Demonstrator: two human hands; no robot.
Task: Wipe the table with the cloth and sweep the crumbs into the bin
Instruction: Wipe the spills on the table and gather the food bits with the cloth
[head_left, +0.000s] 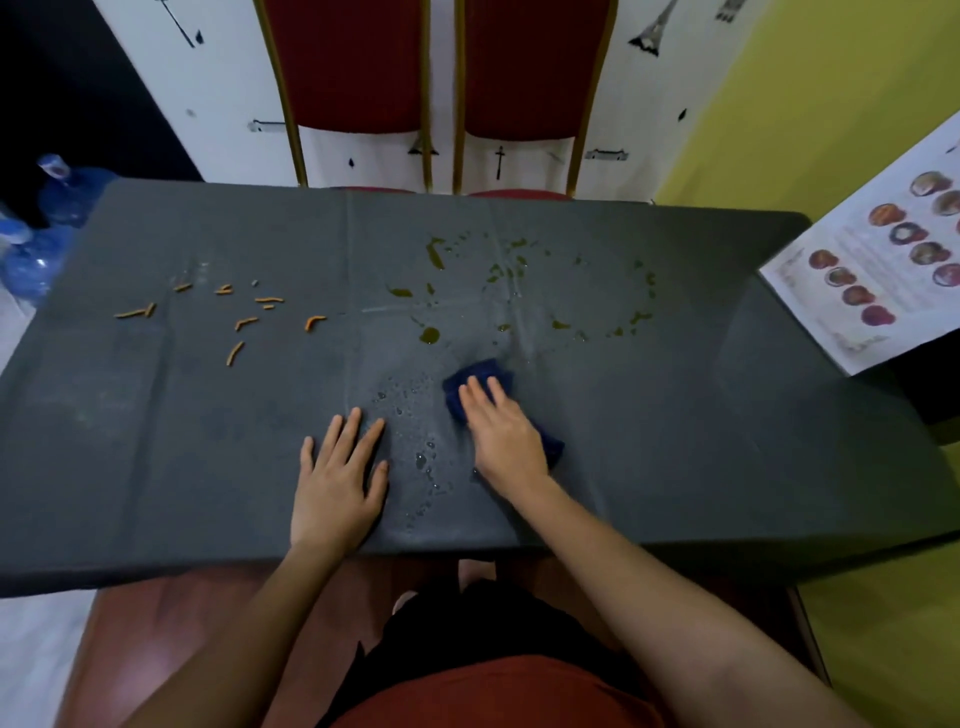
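Dark grey counter (675, 415), two red chairs (436, 67) at 12 o'clock behind it.
Right hand (501, 434) pressed flat, fingers extended, on blue cloth (480, 376) near centre, not clenched. Left hand (337, 478) released, palm down at 6 o'clock. Orange crumbs (234, 317) at 10 o'clock; yellowish spill drops (519, 291) at 1 o'clock; water beads (421, 460) between hands.

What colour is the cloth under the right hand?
Dark blue cloth, seen in the head view.
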